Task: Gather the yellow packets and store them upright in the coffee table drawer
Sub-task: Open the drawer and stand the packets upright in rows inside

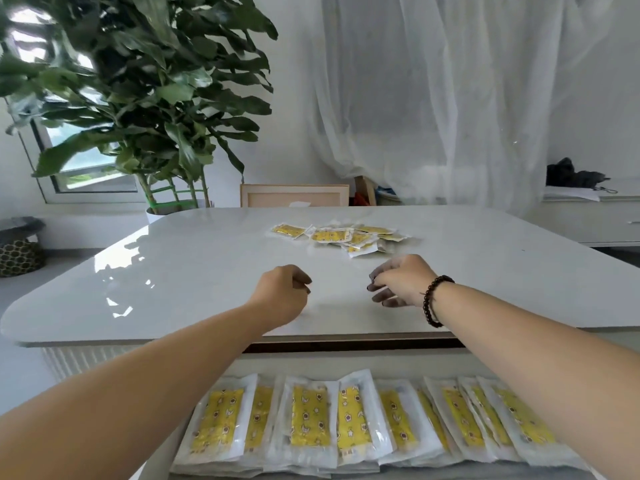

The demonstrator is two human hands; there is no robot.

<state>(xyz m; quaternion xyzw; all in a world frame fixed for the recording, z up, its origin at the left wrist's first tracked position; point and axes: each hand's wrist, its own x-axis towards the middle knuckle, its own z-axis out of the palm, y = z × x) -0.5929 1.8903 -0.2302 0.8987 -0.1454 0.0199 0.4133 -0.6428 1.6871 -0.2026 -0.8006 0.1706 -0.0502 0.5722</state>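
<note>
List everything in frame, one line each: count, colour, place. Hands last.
loose packets: a pile, count unclear, yellow in clear wrap, far middle of the table top
stored packets: a row of about ten, yellow in clear wrap, standing in the open drawer below the near table edge
coffee table: one, glossy white, centre
drawer: one, white, open toward the camera
plant: one, green, far left
curtain: one, sheer white, back right
basket: one, dark patterned, left floor
bracelet: one, dark beads, right wrist
left hand: fingers curled, holds nothing, above the table
right hand: fingers curled, holds nothing visible, above the table
</note>
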